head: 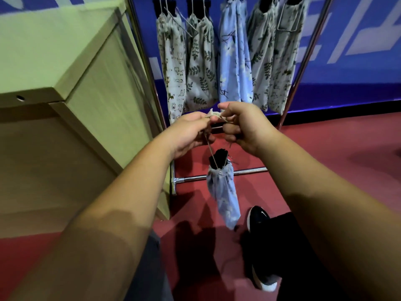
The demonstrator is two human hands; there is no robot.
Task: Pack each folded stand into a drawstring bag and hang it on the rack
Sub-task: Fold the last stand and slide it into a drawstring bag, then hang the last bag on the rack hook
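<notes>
The drawstring (216, 115) is pinched at its knotted pale end between the fingertips of the left hand (188, 132) and the right hand (246, 127); both hands are closed on the cord and are held close together, fingertips almost touching. Below the hands, a blue drawstring bag (223, 192) is suspended from the cord, clear of the floor; its mouth is gathered around the folded stand (220, 158), whose black top projects from the opening. Beyond the hands, a chrome rack (217, 176) is positioned against a blue wall (347, 79) with pale markings; its lower crossbar is seen behind the suspended bag. Above and beyond the hands, several filled bags (201, 68) are hung from the rack on black hangers; leaf, animal and blue floral prints are visible. To the left of the left hand, a pale wood-grain cabinet (65, 61) is located just beside the rack upright. The floor (325, 148) is finished in red; a black skirting strip is fitted where it meets the wall. Below the right hand, near the bag's lower end, a black shoe (258, 218) is planted on the floor.
</notes>
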